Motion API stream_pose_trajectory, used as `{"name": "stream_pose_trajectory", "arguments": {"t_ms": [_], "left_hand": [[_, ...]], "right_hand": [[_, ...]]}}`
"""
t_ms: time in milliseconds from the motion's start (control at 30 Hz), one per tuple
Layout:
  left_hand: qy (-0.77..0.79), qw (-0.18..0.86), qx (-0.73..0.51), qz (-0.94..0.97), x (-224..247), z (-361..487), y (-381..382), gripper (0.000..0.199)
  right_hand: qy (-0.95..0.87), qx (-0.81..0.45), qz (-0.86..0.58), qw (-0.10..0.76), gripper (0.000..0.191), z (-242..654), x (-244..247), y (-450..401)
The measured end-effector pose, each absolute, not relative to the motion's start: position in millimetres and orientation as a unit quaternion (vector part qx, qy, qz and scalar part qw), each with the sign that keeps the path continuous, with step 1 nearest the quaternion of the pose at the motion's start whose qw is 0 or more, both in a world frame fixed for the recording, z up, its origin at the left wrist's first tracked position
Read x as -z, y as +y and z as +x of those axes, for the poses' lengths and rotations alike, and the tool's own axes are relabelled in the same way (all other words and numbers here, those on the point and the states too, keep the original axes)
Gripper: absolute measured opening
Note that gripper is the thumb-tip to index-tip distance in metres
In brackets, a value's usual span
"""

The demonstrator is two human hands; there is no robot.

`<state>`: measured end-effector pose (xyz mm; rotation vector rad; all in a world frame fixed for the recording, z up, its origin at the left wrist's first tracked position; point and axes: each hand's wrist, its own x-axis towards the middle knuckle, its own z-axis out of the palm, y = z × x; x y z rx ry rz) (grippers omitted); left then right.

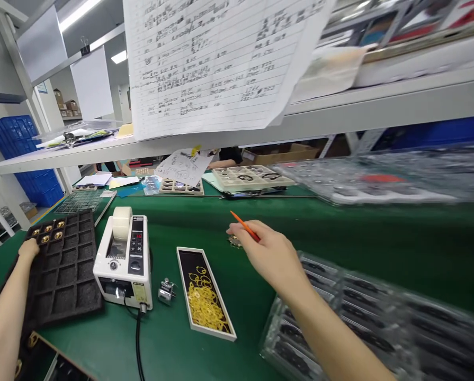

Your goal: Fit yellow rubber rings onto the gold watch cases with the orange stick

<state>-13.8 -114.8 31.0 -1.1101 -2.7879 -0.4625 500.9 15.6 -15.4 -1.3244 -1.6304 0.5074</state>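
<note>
My left hand [28, 250] rests curled over the edge of a black foam tray [64, 280], whose compartments near the far corner hold several gold-coloured parts [48, 232]. My right hand [270, 254] holds a thin orange stick [245, 226] between its fingers. Just beyond my right fingertips lies a small gold-coloured part [234, 242], partly hidden by them. A white-framed tray of yellow rubber rings [205, 299] lies between my hands, closer to the right one.
A white tape dispenser [123, 259] and a metal tally counter [166, 291] stand on the green bench mat [340, 238]. Stacked clear plastic trays [359, 317] fill the lower right. A low white shelf [379, 111] with a hanging handwritten sheet [208, 63] crosses above.
</note>
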Motion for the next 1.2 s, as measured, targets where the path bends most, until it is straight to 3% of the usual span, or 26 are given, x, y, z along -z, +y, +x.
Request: {"name": "stream_pose_trajectory", "arguments": {"t_ms": [133, 300, 333, 433, 567, 667, 1067, 1200], "left_hand": [[-0.886, 0.057, 0.315, -0.336, -54.2, 30.9, -95.2, 0.028], [-0.754, -0.010, 0.488, -0.439, -64.7, 154.3, -87.1, 0.033], [-0.716, -0.049, 0.515, -0.469, -63.4, 183.0, -90.7, 0.034], [-0.497, -0.308, 0.635, -0.505, -56.7, 258.9, -102.5, 0.042], [-0.418, -0.426, 0.650, -0.470, -48.9, 314.1, -101.8, 0.042], [-0.388, -0.441, 0.664, -0.463, -46.1, 326.8, -94.1, 0.041], [-0.358, -0.381, 0.687, -0.505, -29.2, 329.1, -87.3, 0.021], [-0.357, -0.404, 0.681, -0.495, -26.8, 328.3, -84.4, 0.022]], "right_hand": [[-0.639, -0.307, -0.486, 0.512, 0.047, 510.8, -0.8, 2.2], [-0.620, -0.363, -0.423, 0.552, 0.062, 515.5, -25.2, -23.0], [-0.616, -0.379, -0.413, 0.554, 0.061, 517.1, -29.2, -31.0], [-0.604, -0.419, -0.353, 0.578, 0.053, 522.8, -37.8, -57.5], [-0.606, -0.392, -0.276, 0.635, 0.032, 524.2, -42.6, -85.1], [-0.623, -0.379, -0.269, 0.629, 0.021, 516.9, -41.1, -91.7], [-0.641, -0.360, -0.270, 0.622, 0.018, 475.0, -20.5, -88.3], [-0.645, -0.310, -0.278, 0.640, 0.015, 470.0, -13.3, -86.4]]}}
